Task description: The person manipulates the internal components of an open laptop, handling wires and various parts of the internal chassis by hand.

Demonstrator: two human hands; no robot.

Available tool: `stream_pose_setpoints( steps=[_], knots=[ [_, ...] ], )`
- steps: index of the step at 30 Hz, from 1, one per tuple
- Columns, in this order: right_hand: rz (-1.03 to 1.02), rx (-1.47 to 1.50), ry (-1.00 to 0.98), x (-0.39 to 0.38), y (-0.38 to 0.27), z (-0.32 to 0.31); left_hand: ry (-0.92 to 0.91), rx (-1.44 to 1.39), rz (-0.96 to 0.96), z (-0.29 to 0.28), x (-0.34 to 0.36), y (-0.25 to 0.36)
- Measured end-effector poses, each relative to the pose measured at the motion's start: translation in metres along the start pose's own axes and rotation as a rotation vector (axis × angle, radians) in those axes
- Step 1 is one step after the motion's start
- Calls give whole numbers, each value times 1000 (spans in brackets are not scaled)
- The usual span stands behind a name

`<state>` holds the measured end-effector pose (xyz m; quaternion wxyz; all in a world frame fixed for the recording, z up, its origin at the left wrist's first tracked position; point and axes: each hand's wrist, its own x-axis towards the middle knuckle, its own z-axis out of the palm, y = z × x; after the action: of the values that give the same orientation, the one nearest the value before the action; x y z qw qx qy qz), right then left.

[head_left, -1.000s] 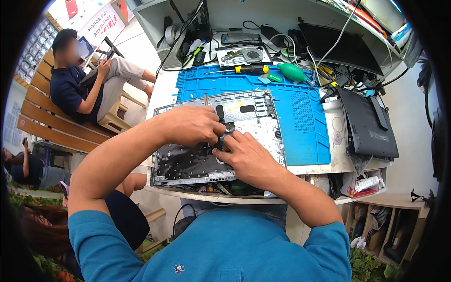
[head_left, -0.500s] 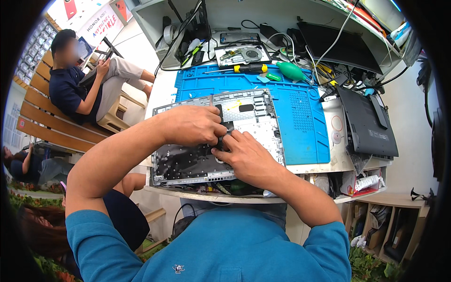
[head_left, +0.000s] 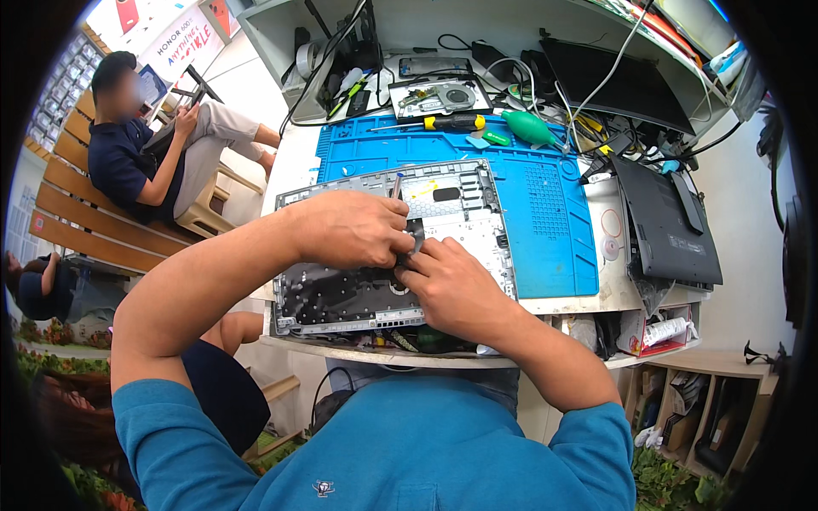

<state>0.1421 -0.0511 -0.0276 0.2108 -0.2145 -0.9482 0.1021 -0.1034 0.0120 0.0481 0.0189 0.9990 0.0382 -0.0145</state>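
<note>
A silver laptop casing [head_left: 473,223] lies inside up on the bench, partly over a blue work mat [head_left: 550,255]. A black film [head_left: 341,300] covers its near left part, and a strip of it rises between my hands. My left hand [head_left: 362,228] is closed above the casing's middle, with a slim metal tool sticking up beyond its fingers; the tool's exact kind is hidden. My right hand [head_left: 456,285] rests on the casing, its thumb and fingers pinched on the raised edge of the film. The two hands' fingertips nearly meet.
Behind the casing lie a yellow-black screwdriver [head_left: 456,123], a green air blower [head_left: 528,128] and a drive with a fan-like round part [head_left: 443,98]. A dark laptop part [head_left: 669,221] leans at the right, near tangled cables. A person [head_left: 145,153] sits at the left.
My left hand has shifted slightly, and the slim tool now leans further right. My right fingers have drawn in to a tighter pinch at the film. The casing stays put.
</note>
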Motion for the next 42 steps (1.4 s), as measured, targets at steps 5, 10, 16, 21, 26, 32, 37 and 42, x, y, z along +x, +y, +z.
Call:
stream_pose_setpoints(
  steps=[5, 10, 16, 21, 26, 32, 37, 42],
  knots=[
    [-18, -37, 16, -2, 7, -8, -43, 56, 26, -5, 5, 5],
    [11, -72, 19, -2, 11, -17, -72, 130, 55, -6, 8, 11],
    [117, -29, 68, -3, 24, -25, -80, 146, 69, -10, 11, 17],
    [129, 25, 120, -2, 27, -24, -77, 75, -55, -7, 2, 15],
    [142, 45, 96, -5, 32, -23, -10, 112, -126, -3, -7, 23],
    [150, 62, 66, -5, 31, -20, 131, 288, -143, -8, -14, 41],
    [112, 108, 102, -3, 26, -20, 207, 161, -511, -21, -28, 74],
    [103, 128, 42, -4, 22, -24, 357, -228, -1051, 14, -28, 110]
  ],
)
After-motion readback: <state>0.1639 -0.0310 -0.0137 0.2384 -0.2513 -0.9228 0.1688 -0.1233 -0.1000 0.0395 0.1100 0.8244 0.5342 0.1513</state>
